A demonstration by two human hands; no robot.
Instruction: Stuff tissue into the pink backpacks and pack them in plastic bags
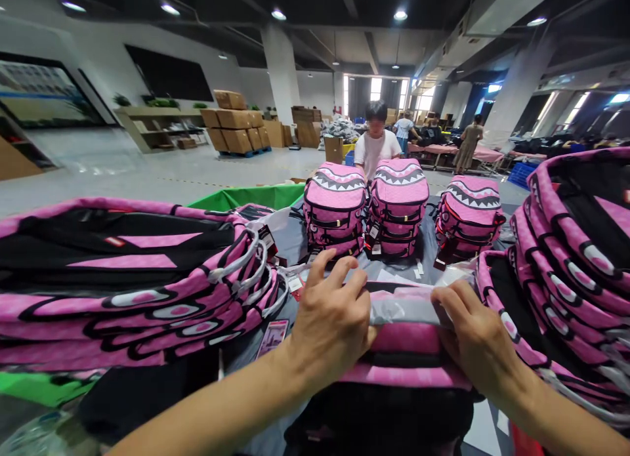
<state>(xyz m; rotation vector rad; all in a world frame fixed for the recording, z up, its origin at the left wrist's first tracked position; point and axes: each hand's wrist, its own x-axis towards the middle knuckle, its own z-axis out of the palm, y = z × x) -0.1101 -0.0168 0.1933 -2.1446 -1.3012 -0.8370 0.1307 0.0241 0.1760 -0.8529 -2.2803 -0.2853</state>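
Observation:
A pink and black backpack [408,351] lies flat in front of me with a clear plastic bag [401,308] over its far end. My left hand [329,321] rests on the backpack's left part, fingers curled onto the plastic's edge. On the right part, my right hand [472,338] pinches the same plastic edge. Both hands are closed on the bag.
A stack of flat pink backpacks [123,279] lies at my left, another stack [566,266] at my right. Three upright pink backpacks [396,207] stand across the table. A person in a white shirt [377,144] stands behind them. Cardboard boxes [236,131] sit far back.

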